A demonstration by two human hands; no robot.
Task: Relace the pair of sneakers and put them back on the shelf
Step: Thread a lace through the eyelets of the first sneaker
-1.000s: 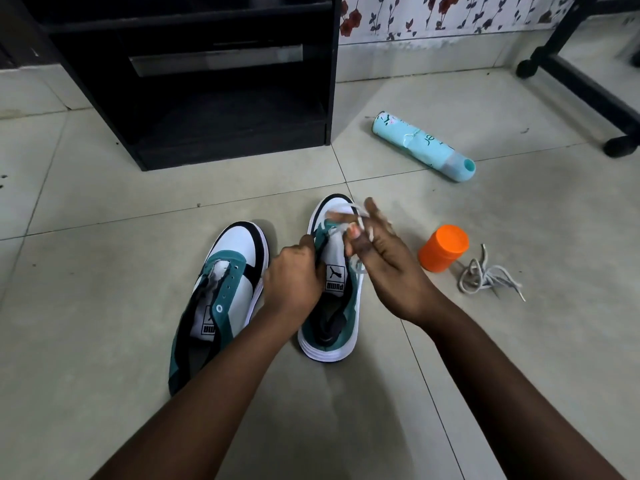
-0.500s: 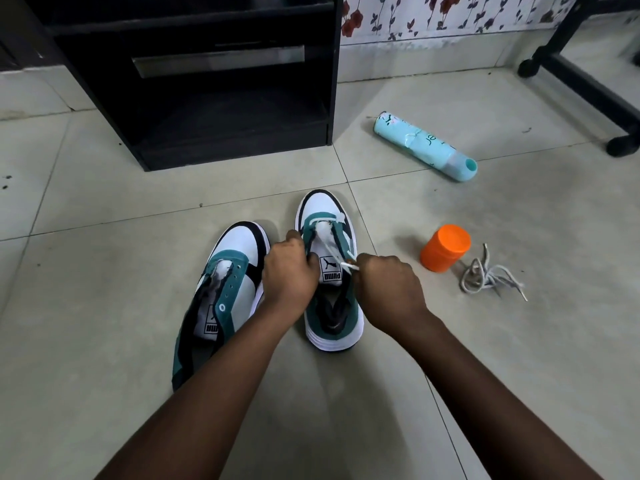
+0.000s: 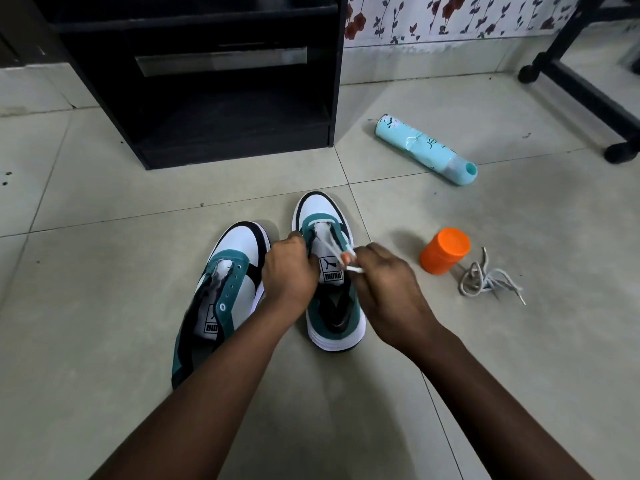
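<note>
Two white, teal and black sneakers stand on the tiled floor. The left sneaker has no lace in its eyelets. My left hand grips the left eyelet edge of the right sneaker beside its tongue. My right hand pinches the white lace, which runs from the shoe's front eyelets across the tongue; its tip sticks out past my fingers. A second, loose lace lies bunched on the floor to the right.
A black shelf unit with an open lower bay stands ahead. An orange lidded jar sits right of the shoes. A teal spray can lies on its side farther back. A black wheeled frame crosses the far right.
My right hand closed from spread fingers over the toe, pulled back to the shoe's right side, and now draws the lace across the tongue. My left hand stayed on the shoe's left edge.
</note>
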